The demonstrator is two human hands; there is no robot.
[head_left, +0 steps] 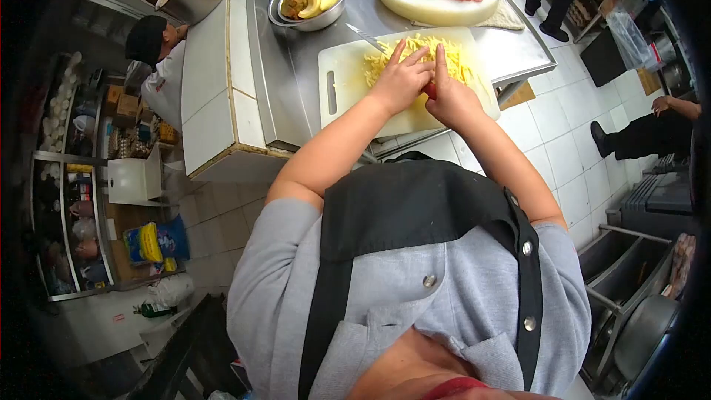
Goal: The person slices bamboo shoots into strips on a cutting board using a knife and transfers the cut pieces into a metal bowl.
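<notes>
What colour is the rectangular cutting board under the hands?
The rectangular cutting board is creamy white, shown in the head view.

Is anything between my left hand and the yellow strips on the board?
Possibly the knife blade, which pokes out past the left hand and seems to run under it. I see nothing else between that hand and the yellow strips.

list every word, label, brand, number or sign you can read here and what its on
No text can be read.
Yellow-and-blue package: any print too small.
Red mark at lower left: too small to read.
Co-worker's white sleeve: dark mark too blurred to read.
Cutting board: no lettering visible.
</notes>
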